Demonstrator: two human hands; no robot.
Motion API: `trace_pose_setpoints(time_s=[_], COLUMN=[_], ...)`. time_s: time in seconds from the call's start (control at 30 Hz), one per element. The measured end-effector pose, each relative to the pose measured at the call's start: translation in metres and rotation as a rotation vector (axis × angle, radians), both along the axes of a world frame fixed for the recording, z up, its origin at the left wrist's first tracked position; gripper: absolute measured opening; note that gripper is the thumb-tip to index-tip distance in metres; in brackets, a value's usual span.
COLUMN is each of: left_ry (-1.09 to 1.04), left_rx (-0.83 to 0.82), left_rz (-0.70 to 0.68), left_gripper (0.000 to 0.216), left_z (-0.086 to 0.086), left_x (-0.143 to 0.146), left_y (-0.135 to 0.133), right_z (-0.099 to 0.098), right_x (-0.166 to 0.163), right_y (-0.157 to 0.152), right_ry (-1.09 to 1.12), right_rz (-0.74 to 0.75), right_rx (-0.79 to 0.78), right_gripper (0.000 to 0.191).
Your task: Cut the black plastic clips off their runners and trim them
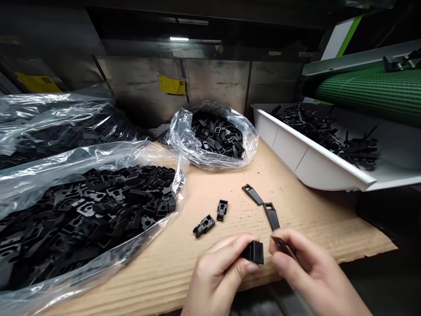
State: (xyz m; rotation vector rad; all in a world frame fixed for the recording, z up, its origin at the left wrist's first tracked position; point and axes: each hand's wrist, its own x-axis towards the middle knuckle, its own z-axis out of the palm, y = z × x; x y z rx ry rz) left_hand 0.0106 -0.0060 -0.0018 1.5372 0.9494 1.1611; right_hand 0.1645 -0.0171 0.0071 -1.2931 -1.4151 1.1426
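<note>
A: What did the left hand (pixel 219 274) have?
B: A small black block (pixel 255 252), boxy and matte, pinched at the fingertips just above the tabletop's near edge.
A: And the right hand (pixel 311 274)?
B: A thin black strip (pixel 283 246), flat and tilted, its tip just beside the block.

A big clear plastic bag (pixel 82 210) is slumping open at the left of the cardboard sheet (pixel 204 263), spilling over with black clips. A smaller bag (pixel 213 136) is sitting further back, also full of black pieces. At the right, a white tray (pixel 296 153) is tilting below a green conveyor belt (pixel 368 92), holding more black parts.
</note>
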Motion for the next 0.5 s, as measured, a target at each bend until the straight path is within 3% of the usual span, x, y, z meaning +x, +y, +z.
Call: trace_pose_setpoints(time_s=[0.1,0.17,0.3,0.5], left_ry=[-0.027,-0.015,-0.019,-0.083], left_rx=[-0.036,-0.049,-0.135,-0.192], left_rz=[-0.122,-0.105,-0.018,-0.101], left_gripper=[0.024,0.016,0.018,0.027], left_z=[0.004,0.003,-0.004,-0.007], left_x=[-0.002,-0.003,-0.004,-0.003], left_y=[0.000,0.000,0.001,-0.001], right_z=[-0.002,-0.004,-0.007,-0.010], right_x=[-0.005,-0.005,0.000,-0.003], right_y=[0.013,0.020,0.022,0.012], right_ry=[0.109,0.131,0.143,0.061], right_rz=[0.046,0.045,0.025,-0.015], right_rx=[-0.145,-0.176,-0.166,-0.103], right_gripper=[0.026,0.028,0.026,0.026])
